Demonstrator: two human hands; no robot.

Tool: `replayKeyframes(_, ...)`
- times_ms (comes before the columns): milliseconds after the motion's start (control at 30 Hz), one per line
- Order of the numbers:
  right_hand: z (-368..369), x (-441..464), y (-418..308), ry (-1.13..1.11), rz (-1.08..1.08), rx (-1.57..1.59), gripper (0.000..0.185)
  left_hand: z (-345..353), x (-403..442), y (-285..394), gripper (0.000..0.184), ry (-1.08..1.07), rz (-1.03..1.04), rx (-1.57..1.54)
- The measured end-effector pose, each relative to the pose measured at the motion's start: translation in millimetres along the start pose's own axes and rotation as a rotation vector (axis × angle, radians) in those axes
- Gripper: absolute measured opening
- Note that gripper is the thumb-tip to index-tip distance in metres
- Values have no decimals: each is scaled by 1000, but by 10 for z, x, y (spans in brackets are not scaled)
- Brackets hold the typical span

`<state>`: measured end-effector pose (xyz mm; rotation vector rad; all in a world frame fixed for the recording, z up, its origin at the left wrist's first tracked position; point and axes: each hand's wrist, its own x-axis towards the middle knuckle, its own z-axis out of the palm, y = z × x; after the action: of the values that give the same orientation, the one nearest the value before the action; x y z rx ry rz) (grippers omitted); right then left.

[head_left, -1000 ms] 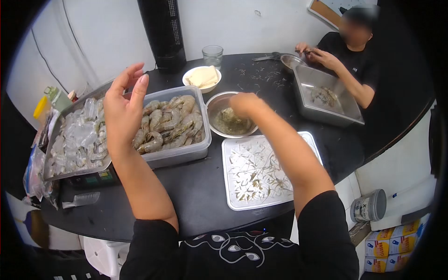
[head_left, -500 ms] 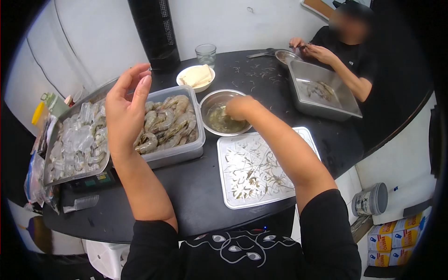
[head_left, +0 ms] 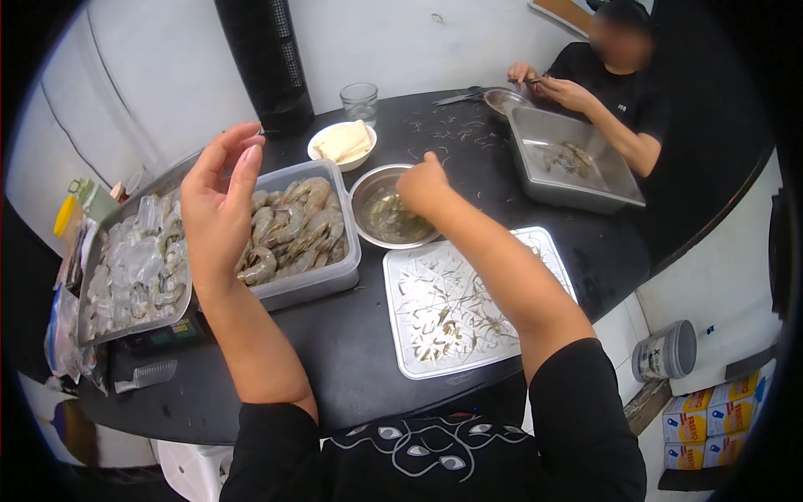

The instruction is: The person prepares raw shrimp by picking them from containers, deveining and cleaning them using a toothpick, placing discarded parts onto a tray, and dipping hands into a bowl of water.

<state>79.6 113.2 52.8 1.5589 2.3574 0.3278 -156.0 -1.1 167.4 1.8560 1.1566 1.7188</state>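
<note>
Left hand (head_left: 216, 197): raised, palm inward, fingers curled, thumb standing apart from them; a loose, spread grip. In the picture it overlaps the left part of the clear tub.
Right hand (head_left: 423, 189): over the right rim of the metal bowl, knuckles up, thumb pointing away from the body. Fingertips hidden behind the hand; cannot tell whether they pinch anything.
Round shiny metal bowl (head_left: 365, 191): just beside the tub, cloudy liquid and pale bits inside.
Rectangular clear plastic tub (head_left: 314, 289): piled with curled grey raw shrimp (head_left: 305, 222).
Wide metal tray (head_left: 134, 330): left of the tub, bearing clear ice (head_left: 138, 243) mixed with shrimp.
Rectangular white tray (head_left: 401, 269): on the black table (head_left: 351, 351), under the right forearm, strewn with thin brownish scraps (head_left: 447, 322).
Back of table: small white bowl (head_left: 350, 166) with a pale block-like item; clear drinking glass (head_left: 360, 102) behind.
Across: person in black shirt (head_left: 619, 109), both hands on a small dark item; deep steel pan (head_left: 577, 199) in front, a few shrimp inside.
</note>
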Motion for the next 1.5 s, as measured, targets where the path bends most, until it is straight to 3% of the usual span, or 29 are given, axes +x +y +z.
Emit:
replayKeyframes(267,-157,-20,29,61,5,-16,23,-25,7,-55,29,-46,27,12)
replayKeyframes(567,23,0,-40,-105,-36,-112,25,21,-6,11,26,-30,12,-57)
replayKeyframes(767,-327,-111,94,53,50,109,23,17,-10,-16,30,-53,50,-16)
replayKeyframes(1000,-504,-261,137,278,-14,89,19,60,-30,29,26,-47,42,-110)
replayKeyframes(1033,-409,-290,19,124,-84,-37,18,64,-31,33,26,-49,39,-110)
replayKeyframes(1200,-255,-385,-49,70,-68,21,20,80,-47,38,26,-76,54,-109)
replayKeyframes(1300,-164,-591,114,254,-36,408,23,80,-49,11,27,-76,57,-62)
replayKeyframes(1500,-100,-1693,809,349,123,888,26,14,-42,15,26,-66,21,-34)
